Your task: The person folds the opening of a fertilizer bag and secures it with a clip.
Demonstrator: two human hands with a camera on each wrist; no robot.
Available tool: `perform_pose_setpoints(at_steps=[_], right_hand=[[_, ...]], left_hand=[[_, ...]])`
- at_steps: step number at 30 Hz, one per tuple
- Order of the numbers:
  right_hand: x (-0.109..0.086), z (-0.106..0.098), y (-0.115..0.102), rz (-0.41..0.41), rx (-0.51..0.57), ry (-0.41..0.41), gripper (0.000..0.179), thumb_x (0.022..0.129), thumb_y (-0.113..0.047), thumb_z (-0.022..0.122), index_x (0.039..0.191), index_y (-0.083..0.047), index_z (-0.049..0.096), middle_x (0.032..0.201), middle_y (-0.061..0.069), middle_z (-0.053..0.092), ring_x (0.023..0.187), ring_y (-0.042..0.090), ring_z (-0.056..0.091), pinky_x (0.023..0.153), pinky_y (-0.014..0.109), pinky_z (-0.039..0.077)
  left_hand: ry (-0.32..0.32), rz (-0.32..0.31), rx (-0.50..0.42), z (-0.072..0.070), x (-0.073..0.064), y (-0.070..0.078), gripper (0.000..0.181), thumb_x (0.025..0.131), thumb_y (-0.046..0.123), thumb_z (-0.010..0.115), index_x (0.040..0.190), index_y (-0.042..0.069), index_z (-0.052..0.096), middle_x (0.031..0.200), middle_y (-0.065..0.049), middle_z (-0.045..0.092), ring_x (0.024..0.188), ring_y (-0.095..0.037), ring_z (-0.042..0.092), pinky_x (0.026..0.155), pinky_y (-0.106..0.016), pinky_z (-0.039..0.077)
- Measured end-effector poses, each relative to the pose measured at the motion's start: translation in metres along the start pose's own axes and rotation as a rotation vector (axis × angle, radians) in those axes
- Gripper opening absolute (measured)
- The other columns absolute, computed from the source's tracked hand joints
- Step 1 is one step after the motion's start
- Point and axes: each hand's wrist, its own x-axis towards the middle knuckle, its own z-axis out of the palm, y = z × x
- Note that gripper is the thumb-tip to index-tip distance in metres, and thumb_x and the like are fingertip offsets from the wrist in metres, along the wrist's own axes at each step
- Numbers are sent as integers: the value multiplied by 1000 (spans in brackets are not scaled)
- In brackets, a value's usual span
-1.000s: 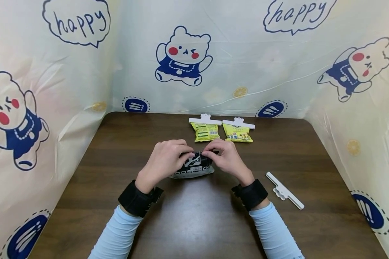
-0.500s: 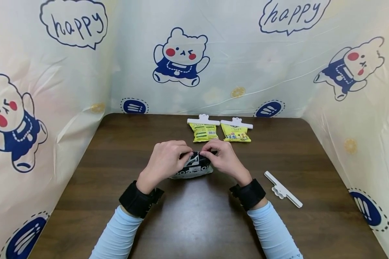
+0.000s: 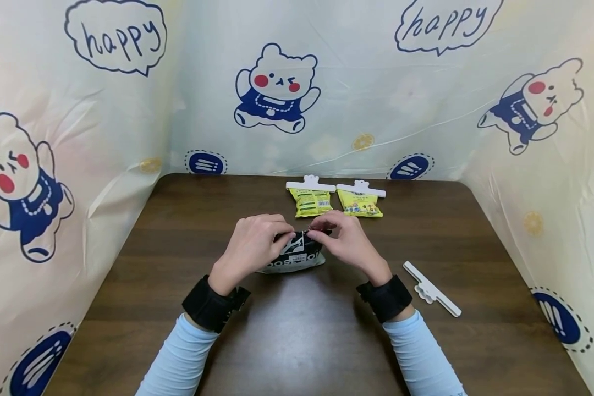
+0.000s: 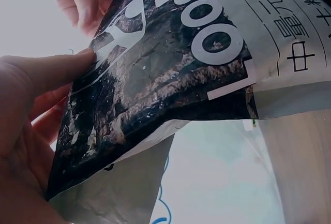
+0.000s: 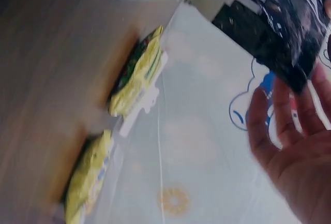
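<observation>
A black and white plastic bag (image 3: 297,263) with large white lettering stands on the table in front of me. My left hand (image 3: 254,242) pinches its top edge at the left, thumb on the near face. In the left wrist view the thumb presses the dark printed film of the bag (image 4: 155,63), and the other fingers go behind it. On the right part of the same edge, my right hand (image 3: 346,239) pinches with thumb and forefinger. The right wrist view has the fingers of my right hand (image 5: 305,151) around the bag's dark top corner (image 5: 279,43).
Two small yellow snack bags (image 3: 313,203) lie behind my hands, each with a white sealing clip (image 3: 311,184) across its far end. Another white clip (image 3: 433,290) lies on the brown table (image 3: 297,341) to the right of my right wrist. Printed curtains (image 3: 356,99) border the table.
My right wrist has shifted slightly to the right, and its fingers have moved a little at the bag's top edge. My left hand keeps its pinch in place.
</observation>
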Motion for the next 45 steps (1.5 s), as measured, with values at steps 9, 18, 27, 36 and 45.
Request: perform_pose_setpoints(at_steps=[9, 18, 27, 36, 45], right_hand=[[-31, -65, 3, 424, -394, -132, 12, 96, -20, 76, 97, -8, 78, 91, 9, 74, 78, 24, 64, 67, 45, 53], [-92, -125, 22, 918, -535, -390, 41, 91, -32, 78, 104, 5, 68, 94, 22, 68, 80, 34, 63, 67, 50, 52], [-129, -111, 34, 897, -584, -399, 16, 89, -11, 71, 95, -1, 61, 83, 17, 62, 71, 33, 57, 63, 49, 46], [-115, -78, 34, 697, -612, -355, 33, 96, -19, 74, 122, 0, 68, 104, 22, 67, 88, 36, 62, 72, 56, 53], [-111, -68, 48, 654, -564, -343, 66, 83, -34, 88, 126, 3, 56, 105, 23, 60, 90, 37, 55, 74, 52, 52]], left_hand=[[-6, -1, -1, 0, 1, 0, 8, 95, 19, 77, 94, 17, 84, 87, 5, 77, 72, -15, 70, 48, -33, 48], [-41, -17, -15, -1, 2, 0, 9, 96, 19, 76, 96, 17, 84, 90, 3, 77, 74, -16, 70, 51, -33, 49], [-48, -17, -24, -1, -1, 0, 9, 96, 20, 76, 97, 16, 84, 90, 3, 78, 75, -16, 71, 51, -32, 49], [-50, -25, -30, -1, -2, -2, 9, 96, 21, 77, 97, 17, 85, 90, 3, 78, 74, -16, 70, 50, -31, 47], [-41, -22, -30, -1, -2, -2, 9, 96, 20, 76, 97, 16, 84, 90, 2, 78, 76, -17, 71, 52, -34, 51]])
